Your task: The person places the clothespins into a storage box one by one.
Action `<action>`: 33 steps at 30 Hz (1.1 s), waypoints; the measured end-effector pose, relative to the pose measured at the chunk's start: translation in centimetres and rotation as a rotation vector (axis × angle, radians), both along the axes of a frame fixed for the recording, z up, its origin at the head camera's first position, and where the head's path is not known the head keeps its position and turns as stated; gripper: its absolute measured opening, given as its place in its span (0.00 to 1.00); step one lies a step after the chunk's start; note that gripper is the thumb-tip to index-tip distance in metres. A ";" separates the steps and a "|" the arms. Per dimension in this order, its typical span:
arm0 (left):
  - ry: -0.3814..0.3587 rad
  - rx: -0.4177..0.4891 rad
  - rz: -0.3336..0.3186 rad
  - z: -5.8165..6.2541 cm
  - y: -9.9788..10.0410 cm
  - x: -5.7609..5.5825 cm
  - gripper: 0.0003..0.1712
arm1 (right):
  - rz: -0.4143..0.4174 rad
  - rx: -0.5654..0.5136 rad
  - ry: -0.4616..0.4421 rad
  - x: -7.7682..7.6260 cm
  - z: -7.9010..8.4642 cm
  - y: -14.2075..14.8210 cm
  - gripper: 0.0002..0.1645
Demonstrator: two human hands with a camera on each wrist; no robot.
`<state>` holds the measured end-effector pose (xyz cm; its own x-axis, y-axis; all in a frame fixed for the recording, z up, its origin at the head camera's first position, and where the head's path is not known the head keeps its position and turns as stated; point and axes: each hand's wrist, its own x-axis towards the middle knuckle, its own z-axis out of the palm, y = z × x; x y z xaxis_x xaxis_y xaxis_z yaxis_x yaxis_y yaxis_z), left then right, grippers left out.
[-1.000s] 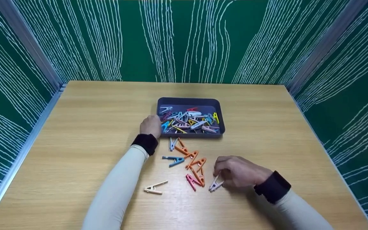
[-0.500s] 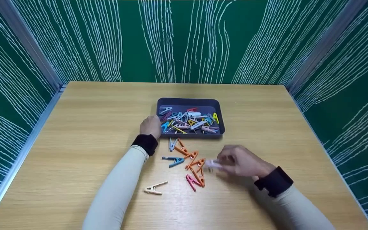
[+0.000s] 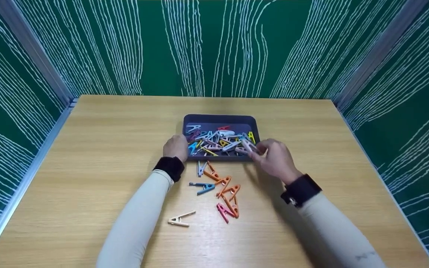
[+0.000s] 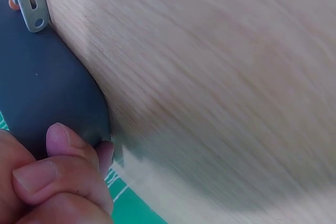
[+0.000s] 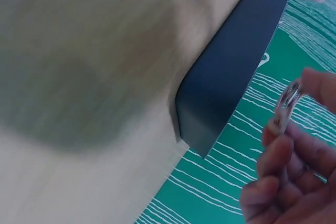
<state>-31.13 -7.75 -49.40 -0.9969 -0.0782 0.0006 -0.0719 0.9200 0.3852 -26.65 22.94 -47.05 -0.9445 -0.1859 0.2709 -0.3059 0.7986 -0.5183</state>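
My left hand [image 3: 175, 147] grips the dark tray [image 3: 222, 158] at its left side; in the left wrist view the curled fingers [image 4: 63, 177] lie at the tray's corner. Between thumb and fingertips, my right hand [image 3: 276, 158] pinches a pale pinkish clothespin [image 3: 249, 145] over the tray's right front part. In the right wrist view this clothespin [image 5: 287, 106] shows edge-on, above the level of the tray wall [image 5: 231, 51]. Inside the tray lies a heap of clothespins [image 3: 214, 139] in blue, white, yellow, pink and red.
In front of the tray lie a light blue clothespin [image 3: 201, 169], a darker blue clothespin [image 3: 203, 187], several orange clothespins [image 3: 223, 182] and a pink clothespin [image 3: 223, 212]. Nearer my left sleeve is a beige clothespin [image 3: 179, 220]. Green walls [image 3: 218, 48] with white lines surround the wooden table [image 3: 106, 149].
My right hand has lifted the pale clothespin off the table at the right front and carried it away from me to the tray's right side. The left hand has stayed put.
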 end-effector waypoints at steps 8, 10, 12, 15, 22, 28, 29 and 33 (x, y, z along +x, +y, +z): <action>0.027 0.012 -0.009 -0.2 0.2 0.4 0.18 | -0.137 -0.009 -0.003 -3.1 0.3 -2.1 0.19; 0.034 0.016 -0.011 -0.3 0.2 0.6 0.18 | -0.155 -0.021 0.006 -3.4 0.3 -2.4 0.24; 0.031 0.021 -0.018 -0.4 0.2 0.6 0.17 | -0.172 -0.035 0.003 -3.5 0.2 -2.5 0.26; 0.027 0.019 -0.026 -0.4 0.2 0.6 0.16 | -0.189 -0.035 -0.003 -3.3 -0.1 -2.3 0.25; 0.030 -0.002 -0.018 0.0 0.1 0.5 0.18 | -0.178 -0.043 0.003 -2.8 -0.7 -1.8 0.22; 0.035 0.004 -0.026 0.2 0.0 0.5 0.16 | -0.127 -0.046 0.066 -1.9 -0.8 -1.8 0.17; 0.035 0.005 -0.025 0.2 0.0 0.5 0.15 | -0.110 -0.045 0.083 -1.7 -0.8 -1.8 0.15; 0.031 0.005 -0.016 0.2 0.0 0.4 0.15 | -0.040 -0.040 0.104 -0.8 -0.7 -2.1 0.10</action>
<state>-30.77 -7.79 -49.24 -0.9976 -0.0623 0.0313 -0.0451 0.9191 0.3914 -27.40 20.86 -47.77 -0.9173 -0.1360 0.3743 -0.3281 0.7907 -0.5168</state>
